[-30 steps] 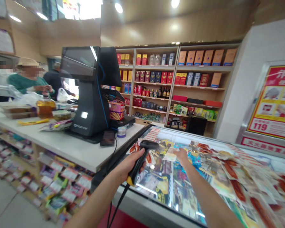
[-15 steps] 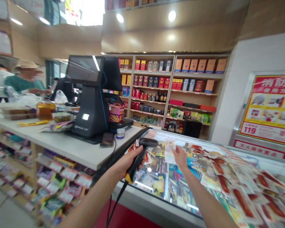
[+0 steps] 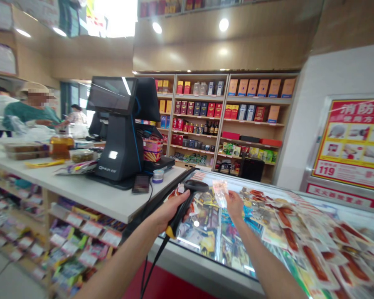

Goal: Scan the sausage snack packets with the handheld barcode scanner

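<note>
Packet (image 3: 220,192) pinched in right hand (image 3: 235,203), scanner (image 3: 196,185) gripped in left hand (image 3: 171,209), case (image 3: 202,265) holding packaged food

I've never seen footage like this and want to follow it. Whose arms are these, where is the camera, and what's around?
There's no machine at work: these are a person's bare hands, seen by one camera worn on their head, looking forward and down. The left hand grips a black scanner; the right hand's fingers hold a small clear packet above a glass-topped case. Sausage packs lie on or under its glass; I can't tell which. The white counter bears a till and a small tub.
</note>
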{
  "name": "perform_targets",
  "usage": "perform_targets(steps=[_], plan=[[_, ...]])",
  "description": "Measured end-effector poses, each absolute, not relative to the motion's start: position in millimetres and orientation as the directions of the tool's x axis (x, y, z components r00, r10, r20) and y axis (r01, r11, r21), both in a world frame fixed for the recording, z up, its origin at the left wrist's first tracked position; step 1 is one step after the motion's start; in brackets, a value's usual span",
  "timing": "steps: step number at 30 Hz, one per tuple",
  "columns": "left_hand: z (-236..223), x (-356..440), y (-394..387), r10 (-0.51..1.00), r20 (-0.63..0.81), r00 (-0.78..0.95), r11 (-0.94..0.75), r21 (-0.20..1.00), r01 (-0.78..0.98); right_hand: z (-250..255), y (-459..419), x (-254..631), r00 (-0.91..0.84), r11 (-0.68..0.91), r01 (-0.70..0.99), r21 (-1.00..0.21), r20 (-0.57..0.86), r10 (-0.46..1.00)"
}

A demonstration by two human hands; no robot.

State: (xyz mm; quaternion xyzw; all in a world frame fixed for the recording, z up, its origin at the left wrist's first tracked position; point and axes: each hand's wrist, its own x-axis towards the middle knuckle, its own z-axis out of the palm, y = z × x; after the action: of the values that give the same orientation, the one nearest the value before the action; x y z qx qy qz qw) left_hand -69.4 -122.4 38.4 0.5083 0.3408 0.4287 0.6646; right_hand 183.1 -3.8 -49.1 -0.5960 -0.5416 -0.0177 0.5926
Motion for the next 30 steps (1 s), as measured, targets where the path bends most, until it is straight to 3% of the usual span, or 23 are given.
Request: perform_targets(steps=[6,14,21,26,30], plan=[[45,-67,-121,0.925,-0.015,0.379,0.093,0.978,-0.188,-50,-3,183,0.425,0.315,0.660,-0.682,0.685,0.592],[44,-59,-105,0.903,-0.071,0.423,0.198,0.944,-0.265,-45,-1,181,0.447,0.284,0.681,-0.674,0.691,0.568],[28,-47,-89,0.874,-0.009,0.486,0.190,0.927,-0.324,-42,4,184,0.430,0.305,0.725,-0.618,0.752,0.500],[28,-57,-85,0.880,-0.021,0.475,0.207,0.916,-0.344,-43,9,186,0.442,0.331,0.711,-0.620,0.761,0.475],[32,-71,-85,0.901,-0.014,0.435,0.179,0.923,-0.341,-47,17,182,0.491,0.263,0.669,-0.695,0.680,0.544]])
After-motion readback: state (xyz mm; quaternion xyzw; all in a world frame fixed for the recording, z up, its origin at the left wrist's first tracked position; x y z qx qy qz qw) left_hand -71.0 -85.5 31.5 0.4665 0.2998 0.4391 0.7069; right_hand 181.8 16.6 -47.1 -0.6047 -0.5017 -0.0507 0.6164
